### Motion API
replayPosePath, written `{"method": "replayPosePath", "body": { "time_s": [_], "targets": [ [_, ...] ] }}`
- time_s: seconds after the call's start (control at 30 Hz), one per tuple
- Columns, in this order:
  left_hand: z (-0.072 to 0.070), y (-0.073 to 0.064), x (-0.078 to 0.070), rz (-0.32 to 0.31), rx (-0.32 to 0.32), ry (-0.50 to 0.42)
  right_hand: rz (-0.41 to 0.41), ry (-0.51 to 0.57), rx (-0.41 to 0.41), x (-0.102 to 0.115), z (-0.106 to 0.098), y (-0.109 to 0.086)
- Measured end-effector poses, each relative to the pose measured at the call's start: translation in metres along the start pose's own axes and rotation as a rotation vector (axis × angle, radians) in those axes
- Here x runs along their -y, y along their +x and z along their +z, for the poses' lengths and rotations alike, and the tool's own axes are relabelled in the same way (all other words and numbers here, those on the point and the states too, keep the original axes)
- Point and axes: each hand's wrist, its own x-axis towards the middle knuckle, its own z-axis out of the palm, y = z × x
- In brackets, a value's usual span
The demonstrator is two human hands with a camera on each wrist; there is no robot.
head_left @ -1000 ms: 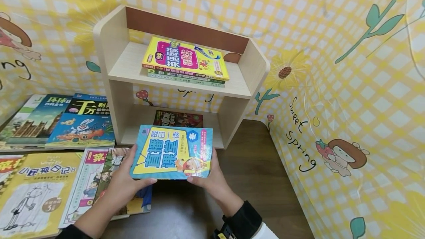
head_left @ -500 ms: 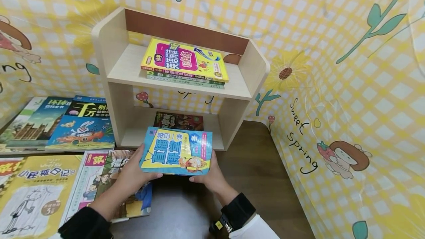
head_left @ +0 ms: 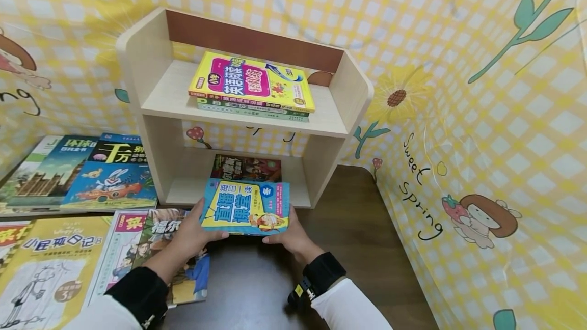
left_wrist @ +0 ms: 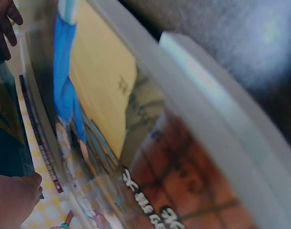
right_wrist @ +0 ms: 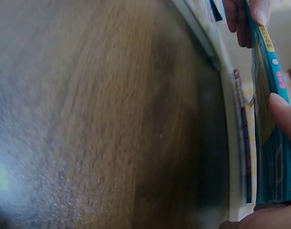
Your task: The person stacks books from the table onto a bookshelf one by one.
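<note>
Both hands hold a blue and yellow paperback book (head_left: pixel 257 202) by its short sides, cover facing up. My left hand (head_left: pixel 192 230) grips its left edge with the thumb along the near side. On the opposite edge, my right hand (head_left: pixel 295 238) grips it the same way. The right wrist view shows the book's spine (right_wrist: pixel 277 71) between the two hands. Just beyond the book, a dark red book (head_left: pixel 247 168) lies on the lower shelf (head_left: pixel 300 195) of a small wooden bookcase; the held book overlaps the shelf's front edge in the head view.
A yellow-topped stack of books (head_left: pixel 252 80) lies on the upper shelf. To the left, several books, among them a blue rabbit-cover book (head_left: pixel 110 182) and a yellow diary book (head_left: pixel 59 269), lie on the dark table (head_left: pixel 367 248). A checked cloth (head_left: pixel 481 116) surrounds it.
The book has moved away from the camera, toward the lower shelf, and slightly right, with both hands still gripping it. My left hand has shifted right and forward.
</note>
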Motion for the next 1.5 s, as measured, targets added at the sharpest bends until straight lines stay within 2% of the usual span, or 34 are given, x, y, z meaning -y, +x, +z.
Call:
{"method": "replayPosePath", "body": {
  "time_s": [0.13,0.27,0.4,0.57,0.7,0.83,0.97,1.07,1.2,1.27,1.37,1.5],
  "targets": [
    [0.003,0.009,0.005,0.004,0.009,-0.038,0.03,-0.017,-0.014,-0.006,-0.001,0.009],
    [0.007,0.016,0.01,0.043,0.004,-0.077,0.023,-0.017,-0.021,-0.01,-0.002,0.015],
    [0.01,0.02,0.013,0.056,-0.018,-0.053,0.029,-0.053,-0.057,-0.012,-0.002,0.019],
    [0.013,0.027,0.013,0.009,-0.051,0.054,0.018,-0.207,-0.123,-0.013,0.0,0.025],
    [0.012,0.034,0.01,-0.006,-0.082,0.106,0.013,-0.34,-0.159,-0.012,0.001,0.033],
    [0.012,0.041,0.009,-0.025,-0.091,0.125,-0.008,-0.435,-0.176,-0.008,0.0,0.041],
    [0.013,0.049,0.01,-0.047,-0.121,0.135,-0.066,-0.506,-0.167,-0.002,-0.001,0.047],
    [0.013,0.054,0.009,-0.059,-0.137,0.15,-0.104,-0.486,-0.142,-0.002,-0.004,0.053],
    [0.013,0.059,0.006,-0.097,-0.121,0.179,-0.095,-0.366,-0.1,-0.007,-0.009,0.065],
    [0.013,0.061,0.004,-0.125,-0.109,0.193,-0.098,-0.34,-0.084,-0.009,-0.012,0.07],
    [0.012,0.065,0.004,-0.149,-0.097,0.208,-0.093,-0.356,-0.073,-0.01,-0.013,0.075],
    [0.01,0.07,0.004,-0.151,-0.081,0.224,-0.071,-0.406,-0.073,-0.004,-0.012,0.076]
  ]
}}
